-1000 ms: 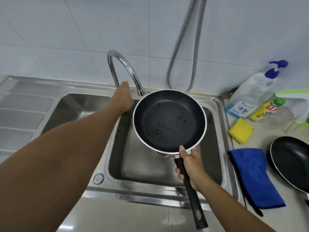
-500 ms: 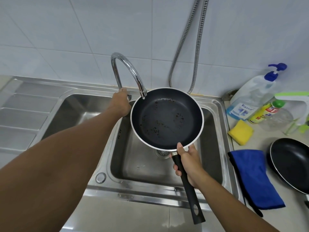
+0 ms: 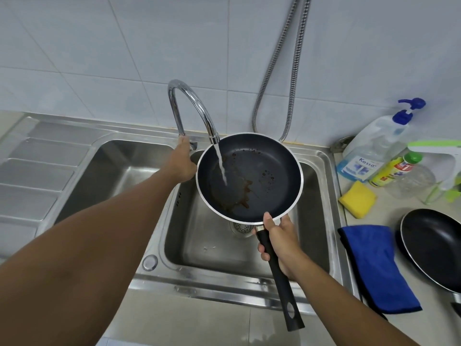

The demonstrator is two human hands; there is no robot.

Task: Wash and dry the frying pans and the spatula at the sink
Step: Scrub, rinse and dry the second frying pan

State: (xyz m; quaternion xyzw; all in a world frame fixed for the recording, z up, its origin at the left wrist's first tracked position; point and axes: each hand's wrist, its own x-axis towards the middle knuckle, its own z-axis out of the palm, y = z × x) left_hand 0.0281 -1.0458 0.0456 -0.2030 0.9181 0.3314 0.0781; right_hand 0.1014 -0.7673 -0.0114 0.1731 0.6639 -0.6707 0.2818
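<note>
Nearest us, our right hand (image 3: pixel 282 245) has its fingers curled round the black handle of a frying pan (image 3: pixel 249 176), thumb laid up against the rim; the handle's free end points back toward us and slightly right, so the pan's long axis runs near to far, bowl at the far end; the pan is held face up over the right basin of the sink (image 3: pixel 224 278), above the drain strainer (image 3: pixel 240 228); a stream of water (image 3: pixel 222 166) falls into its left half, where brown residue spreads.

On the tabletop by its right edge lies a second frying pan (image 3: pixel 434 248), so we count two; one blue cloth (image 3: pixel 376 265) lies between it and the sink; one yellow sponge (image 3: pixel 358 199) sits farther back.

Just left of the held pan, our left hand (image 3: pixel 183 161) reaches the foot of the tap (image 3: pixel 189 106); its fingers are hidden, so we cannot tell its grip; bottles (image 3: pixel 374 146) crowd the far right corner.
</note>
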